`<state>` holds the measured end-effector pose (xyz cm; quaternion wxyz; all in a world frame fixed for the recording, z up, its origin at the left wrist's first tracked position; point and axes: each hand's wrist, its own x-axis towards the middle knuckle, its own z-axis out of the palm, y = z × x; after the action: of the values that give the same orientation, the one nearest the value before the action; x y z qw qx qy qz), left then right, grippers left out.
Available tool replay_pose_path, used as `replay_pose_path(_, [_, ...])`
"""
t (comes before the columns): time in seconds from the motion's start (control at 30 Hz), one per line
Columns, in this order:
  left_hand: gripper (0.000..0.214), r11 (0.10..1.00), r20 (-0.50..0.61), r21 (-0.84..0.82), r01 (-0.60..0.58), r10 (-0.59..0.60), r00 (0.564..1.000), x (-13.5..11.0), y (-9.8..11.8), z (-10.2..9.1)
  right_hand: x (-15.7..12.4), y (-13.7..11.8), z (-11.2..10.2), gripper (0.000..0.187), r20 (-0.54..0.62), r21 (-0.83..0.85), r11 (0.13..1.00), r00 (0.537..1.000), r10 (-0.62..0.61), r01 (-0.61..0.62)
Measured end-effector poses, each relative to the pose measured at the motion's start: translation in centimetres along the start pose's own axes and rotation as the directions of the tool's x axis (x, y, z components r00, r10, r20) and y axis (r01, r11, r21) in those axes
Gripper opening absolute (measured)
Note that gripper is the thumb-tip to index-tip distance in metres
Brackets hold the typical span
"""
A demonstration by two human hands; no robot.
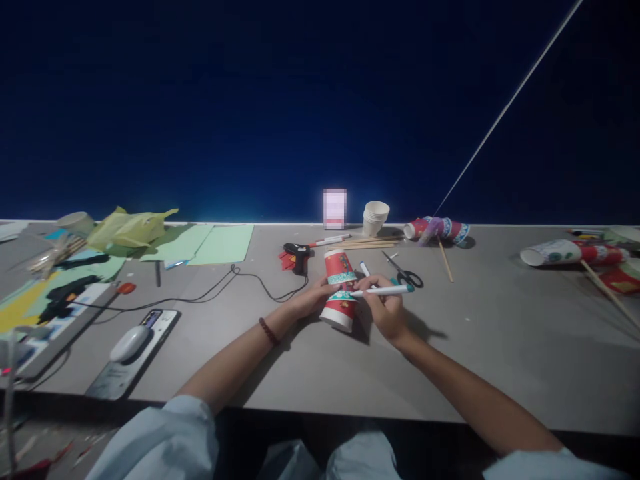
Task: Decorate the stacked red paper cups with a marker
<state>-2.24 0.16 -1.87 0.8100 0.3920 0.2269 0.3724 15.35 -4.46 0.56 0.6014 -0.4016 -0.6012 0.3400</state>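
Two red patterned paper cups (340,315), joined at their narrow middle, lie on the grey table in front of me. My left hand (314,298) grips them from the left side at that middle. In my right hand (385,308) is a white marker (387,291) with a teal end, its tip at the joint between the cups. Just behind the right hand lies another white pen (365,269), partly hidden by the fingers. Black scissors (407,276) rest to the right of it.
A hot glue gun (297,255) with a trailing cord lies behind the cups. Stacked white cups (375,217) and wooden sticks (363,245) are at the back. Decorated cup pieces (443,230) lie right. A power strip (65,327), phone (133,360) and green paper (223,244) are left.
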Motion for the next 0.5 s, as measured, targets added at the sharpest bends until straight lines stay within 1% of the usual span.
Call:
replay_pose_path(0.17, [0.057,1.000,0.022,-0.008,-0.009,0.009,1.000,-0.03,0.07,0.17,-0.03,0.07,-0.04,0.007,0.000,0.017,1.000,1.000,0.008,-0.008])
replay_pose_path(0.37, [0.055,1.000,-0.013,0.010,-0.012,0.012,1.000,-0.05,0.01,0.13,-0.10,0.20,0.06,0.006,-0.045,0.060,0.997,0.998,0.048,-0.045])
replay_pose_path(0.5, [0.057,1.000,-0.031,0.025,-0.004,0.005,1.000,-0.11,0.00,0.22,-0.24,0.23,0.02,0.007,-0.069,0.031,0.999,0.998,0.015,-0.013])
